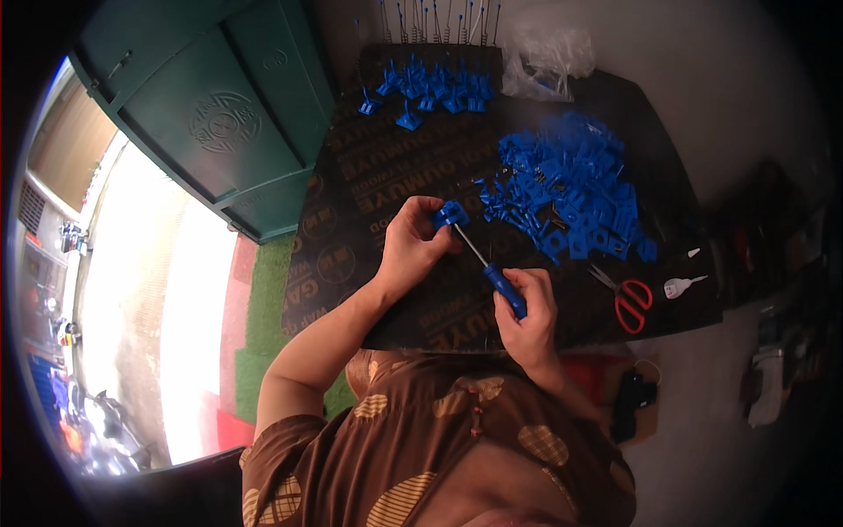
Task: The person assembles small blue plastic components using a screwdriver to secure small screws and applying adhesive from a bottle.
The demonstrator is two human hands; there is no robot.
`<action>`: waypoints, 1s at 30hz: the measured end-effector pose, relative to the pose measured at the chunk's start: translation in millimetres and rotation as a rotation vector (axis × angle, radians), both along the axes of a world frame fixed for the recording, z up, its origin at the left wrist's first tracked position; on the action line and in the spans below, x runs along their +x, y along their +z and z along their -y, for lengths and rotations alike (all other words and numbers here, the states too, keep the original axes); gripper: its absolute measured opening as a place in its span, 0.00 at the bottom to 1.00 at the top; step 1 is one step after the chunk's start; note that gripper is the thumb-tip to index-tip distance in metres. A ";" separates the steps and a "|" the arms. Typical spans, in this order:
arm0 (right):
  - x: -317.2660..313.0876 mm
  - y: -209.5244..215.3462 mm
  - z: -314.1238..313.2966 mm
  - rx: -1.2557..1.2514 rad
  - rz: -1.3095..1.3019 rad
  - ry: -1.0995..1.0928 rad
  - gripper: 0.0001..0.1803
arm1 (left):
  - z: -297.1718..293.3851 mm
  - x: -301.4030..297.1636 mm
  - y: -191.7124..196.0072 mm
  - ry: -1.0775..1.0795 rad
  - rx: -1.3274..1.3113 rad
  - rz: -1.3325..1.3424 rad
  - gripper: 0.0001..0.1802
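Over the middle of the dark table, my left hand point(411, 243) is closed on a small blue plastic part point(451, 213), pinched between thumb and fingers. My right hand point(529, 318) grips the blue handle of a screwdriver point(503, 289). Its metal shaft slants up and left, and its tip meets the blue part; exactly where it touches is hidden. Right of my hands lies a big heap of loose blue plastic parts point(575, 189), with small thin blue pieces point(505, 206) along its left side.
Blue pieces with upright stems point(430, 88) stand at the table's point(386, 149) back, before thin rods with springs point(439, 26). A clear plastic bag point(549, 61) sits beside them. Red-handled scissors point(632, 305) and a small white bottle point(680, 287) lie right. A green metal door point(219, 105) is left.
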State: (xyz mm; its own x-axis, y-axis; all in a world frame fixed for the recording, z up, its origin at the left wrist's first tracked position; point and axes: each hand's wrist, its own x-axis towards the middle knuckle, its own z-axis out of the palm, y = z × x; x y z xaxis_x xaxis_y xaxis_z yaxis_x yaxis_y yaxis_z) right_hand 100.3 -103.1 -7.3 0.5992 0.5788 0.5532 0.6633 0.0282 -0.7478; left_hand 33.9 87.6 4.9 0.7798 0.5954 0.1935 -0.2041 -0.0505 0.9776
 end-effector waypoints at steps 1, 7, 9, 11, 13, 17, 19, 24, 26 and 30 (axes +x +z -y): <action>0.2 -0.7 0.4 -0.002 0.031 -0.016 0.16 | -1.3 0.1 -2.4 -0.009 0.004 -0.017 0.15; 0.6 -3.0 0.6 0.024 0.075 -0.057 0.14 | 1.2 1.9 -4.9 0.015 -0.029 0.025 0.14; 2.0 -3.1 0.9 0.021 0.095 -0.054 0.13 | 2.0 2.1 -3.9 0.020 -0.027 0.029 0.14; 3.5 -4.0 1.1 0.018 0.114 -0.051 0.13 | 3.2 1.8 -2.6 0.019 -0.041 0.053 0.14; 4.8 -5.3 1.6 0.038 0.056 -0.037 0.12 | 2.9 1.5 -5.3 0.020 -0.034 0.068 0.15; 9.2 -8.8 4.0 0.054 0.036 -0.034 0.11 | 6.1 1.5 -7.4 -0.012 -0.094 0.146 0.17; 11.2 -10.8 7.4 0.045 -0.062 -0.016 0.10 | 7.7 0.5 -6.3 -0.016 -0.087 0.152 0.17; 11.5 -12.1 10.9 0.029 -0.096 -0.009 0.10 | 10.1 -3.6 -0.8 -0.016 -0.081 0.141 0.18; 11.3 -13.0 11.0 0.040 -0.064 -0.011 0.10 | 10.3 -5.4 0.2 -0.028 -0.079 0.131 0.18; 8.7 -12.1 11.8 0.025 -0.074 -0.028 0.10 | 10.4 -5.7 1.6 -0.032 -0.089 0.128 0.18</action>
State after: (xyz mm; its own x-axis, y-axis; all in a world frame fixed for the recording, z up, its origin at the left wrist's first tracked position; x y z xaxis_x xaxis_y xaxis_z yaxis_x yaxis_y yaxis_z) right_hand 109.0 -114.9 -19.4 0.6544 0.5480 0.5210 0.6073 0.0296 -0.7939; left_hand 28.2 77.1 6.5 0.7711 0.5898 0.2400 -0.3275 0.0442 0.9438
